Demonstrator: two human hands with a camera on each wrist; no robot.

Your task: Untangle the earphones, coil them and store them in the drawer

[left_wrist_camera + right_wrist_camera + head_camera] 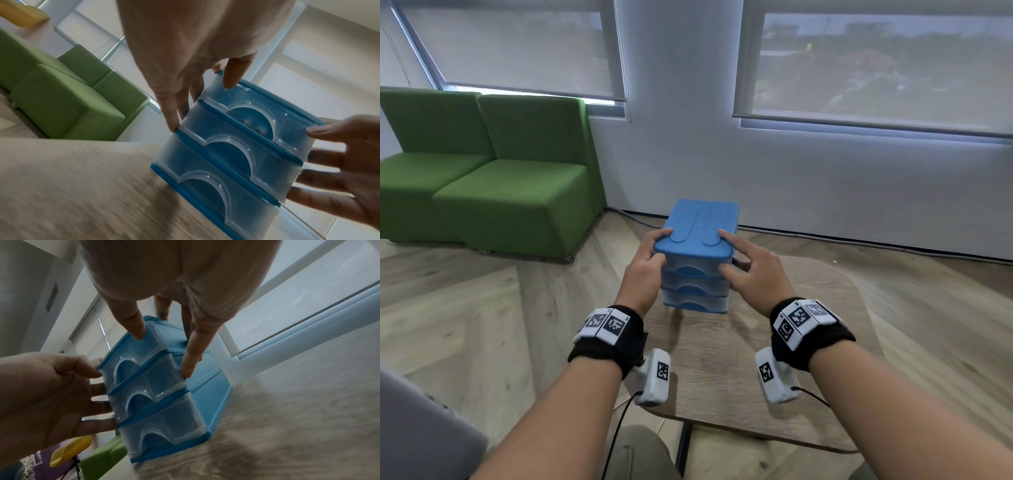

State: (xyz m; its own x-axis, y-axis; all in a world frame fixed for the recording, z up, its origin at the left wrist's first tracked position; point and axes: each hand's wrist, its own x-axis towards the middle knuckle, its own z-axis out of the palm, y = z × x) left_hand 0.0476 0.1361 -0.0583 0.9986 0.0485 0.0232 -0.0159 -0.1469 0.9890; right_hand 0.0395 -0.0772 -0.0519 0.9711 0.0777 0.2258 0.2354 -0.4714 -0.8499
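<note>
Two green upholstered chairs [482,192] stand far left beneath blinded windows [876,65]. We clasp the blue plastic three-drawer cabinet [697,260] between both hands: our left hand [645,265] grips its left side, our right hand [751,270] its right, thumbs on the front. It stands on a pale wood-grain table [808,377]. No earphones are visible.

Office lounge: green modular seats [493,192], roller blinds [517,51]

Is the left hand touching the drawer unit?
Touching. In the left wrist view the left hand has a fingertip on the drawer unit at its side edge, thumb on the top drawer's front. The head view agrees.
</note>
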